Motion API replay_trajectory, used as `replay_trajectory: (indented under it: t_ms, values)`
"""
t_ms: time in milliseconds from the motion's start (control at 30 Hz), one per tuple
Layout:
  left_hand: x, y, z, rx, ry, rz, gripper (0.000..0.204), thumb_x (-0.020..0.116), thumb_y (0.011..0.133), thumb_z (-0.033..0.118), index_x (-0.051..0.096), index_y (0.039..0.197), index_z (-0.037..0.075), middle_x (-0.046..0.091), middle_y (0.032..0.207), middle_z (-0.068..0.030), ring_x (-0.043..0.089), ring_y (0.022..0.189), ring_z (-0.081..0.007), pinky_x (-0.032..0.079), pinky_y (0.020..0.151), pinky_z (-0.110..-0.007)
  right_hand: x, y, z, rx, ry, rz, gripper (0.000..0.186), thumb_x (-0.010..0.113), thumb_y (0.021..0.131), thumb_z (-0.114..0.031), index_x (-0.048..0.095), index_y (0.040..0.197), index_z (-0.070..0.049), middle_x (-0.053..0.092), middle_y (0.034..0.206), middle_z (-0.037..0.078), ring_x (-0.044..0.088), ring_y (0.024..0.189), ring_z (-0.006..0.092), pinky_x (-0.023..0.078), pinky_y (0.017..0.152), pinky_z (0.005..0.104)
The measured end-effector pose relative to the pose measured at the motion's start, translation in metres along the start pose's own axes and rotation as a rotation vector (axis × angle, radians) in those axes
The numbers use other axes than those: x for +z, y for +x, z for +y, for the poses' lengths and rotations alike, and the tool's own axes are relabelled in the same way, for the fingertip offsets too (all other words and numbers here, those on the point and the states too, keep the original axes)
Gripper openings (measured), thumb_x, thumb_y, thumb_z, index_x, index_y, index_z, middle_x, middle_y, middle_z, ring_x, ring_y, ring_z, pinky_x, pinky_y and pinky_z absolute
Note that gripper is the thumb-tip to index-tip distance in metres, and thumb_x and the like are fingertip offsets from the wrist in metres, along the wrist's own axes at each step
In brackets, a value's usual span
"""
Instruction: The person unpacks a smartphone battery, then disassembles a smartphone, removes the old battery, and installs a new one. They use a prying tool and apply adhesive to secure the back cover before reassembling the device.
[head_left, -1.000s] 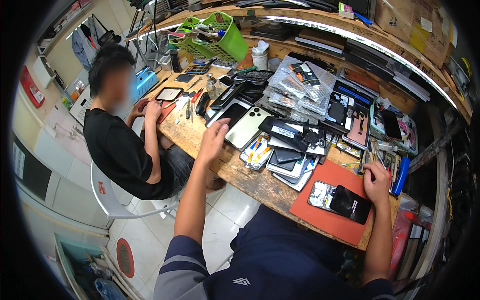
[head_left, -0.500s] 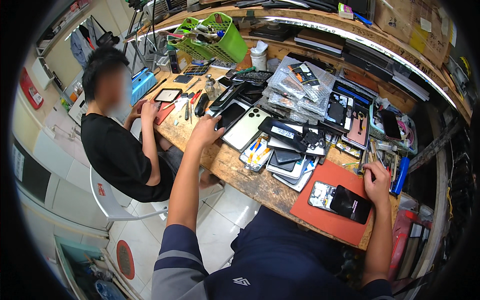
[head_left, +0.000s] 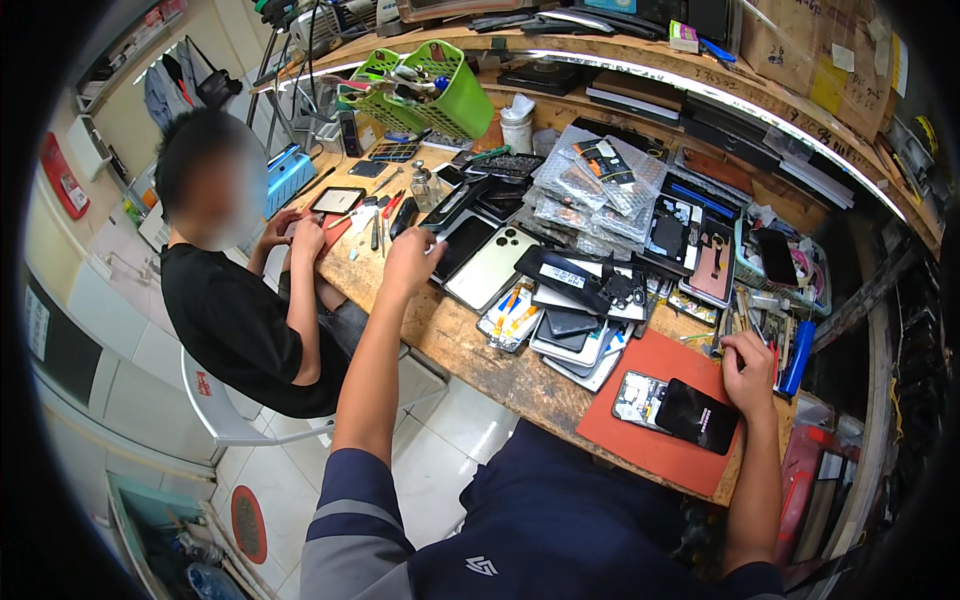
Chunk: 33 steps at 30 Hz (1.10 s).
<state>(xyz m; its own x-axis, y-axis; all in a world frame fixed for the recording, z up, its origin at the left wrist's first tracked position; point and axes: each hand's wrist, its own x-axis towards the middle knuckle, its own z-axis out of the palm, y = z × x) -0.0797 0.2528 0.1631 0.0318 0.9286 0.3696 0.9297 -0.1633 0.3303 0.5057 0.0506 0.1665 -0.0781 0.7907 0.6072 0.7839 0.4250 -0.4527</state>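
At the near left edge of the phone cluster, left hand (head_left: 408,262) is over the bench (head_left: 465,350), fingertips right by the side of a dark-screened phone (head_left: 466,245); fingers bent, thumb near them, can't tell whether they touch the phone or pinch anything. Pale phone (head_left: 495,270) with camera rings lies just right of that one, back up. Right hand (head_left: 748,368) is at the right edge of the red mat (head_left: 640,445), fingers loosely curled; inside of the grip hidden, can't tell if it has hold of something. On the mat: opened phone (head_left: 638,397), pale innards showing, with a black screen panel (head_left: 697,415) just right of it, partly lapping over it, small light text on it, near the right hand. Blue tool (head_left: 797,358) right of that hand. Between the hands: stacked phones and parts, long black piece (head_left: 563,280) on top. Behind: bubble-wrapped stack (head_left: 598,190), green basket (head_left: 460,95) farther back left. Co-worker in black shirt (head_left: 235,320) sits left, hands at the bench edge.
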Motion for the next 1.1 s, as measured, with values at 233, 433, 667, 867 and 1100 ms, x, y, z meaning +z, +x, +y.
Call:
replay_trajectory:
  t_ms: [233, 433, 667, 867, 1100]
  values:
    - [0.021, 0.020, 0.022, -0.088, -0.123, 0.201, 0.015, 0.082, 0.092, 0.013, 0.077, 0.097, -0.001, 0.075, 0.094, -0.0222, 0.073, 0.093, -0.0427, 0.058, 0.085, -0.052, 0.000, 0.000, 0.003, -0.002, -0.001, -0.004, 0.015, 0.065, 0.090, 0.010, 0.074, 0.102, 0.004, 0.071, 0.093, 0.020, 0.071, 0.080, 0.0366, 0.054, 0.071, 0.0412]
    - [0.035, 0.001, 0.014, 0.062, -0.084, 0.226, 0.011, 0.078, 0.087, 0.004, 0.074, 0.096, -0.002, 0.070, 0.098, -0.0206, 0.070, 0.094, -0.0433, 0.057, 0.084, -0.051, 0.000, 0.000, 0.002, 0.008, -0.001, 0.002, 0.014, 0.065, 0.090, 0.010, 0.073, 0.100, 0.005, 0.071, 0.091, 0.020, 0.071, 0.079, 0.0364, 0.054, 0.070, 0.0416]
    - [0.021, -0.019, 0.016, 0.119, 0.030, 0.267, 0.012, 0.075, 0.085, 0.000, 0.066, 0.092, 0.000, 0.065, 0.098, -0.0184, 0.067, 0.098, -0.0429, 0.057, 0.086, -0.052, 0.003, -0.001, 0.005, -0.040, -0.008, 0.006, 0.012, 0.066, 0.090, 0.009, 0.073, 0.098, 0.004, 0.070, 0.090, 0.020, 0.070, 0.079, 0.0390, 0.054, 0.070, 0.0437]
    - [0.020, -0.027, 0.016, 0.185, 0.079, 0.319, 0.014, 0.075, 0.088, 0.000, 0.063, 0.095, 0.001, 0.062, 0.099, -0.0187, 0.064, 0.100, -0.0415, 0.055, 0.087, -0.051, 0.004, -0.002, 0.003, -0.011, -0.001, -0.006, 0.013, 0.066, 0.090, 0.008, 0.074, 0.098, 0.003, 0.071, 0.090, 0.020, 0.072, 0.080, 0.0389, 0.055, 0.071, 0.0442]
    - [0.025, -0.036, 0.015, 0.209, 0.023, 0.325, 0.016, 0.075, 0.088, 0.000, 0.061, 0.097, 0.000, 0.060, 0.100, -0.0200, 0.063, 0.099, -0.0430, 0.054, 0.086, -0.052, 0.002, -0.002, 0.000, 0.053, 0.007, -0.039, 0.011, 0.066, 0.091, 0.007, 0.074, 0.098, 0.003, 0.071, 0.089, 0.020, 0.071, 0.077, 0.0379, 0.054, 0.068, 0.0425]
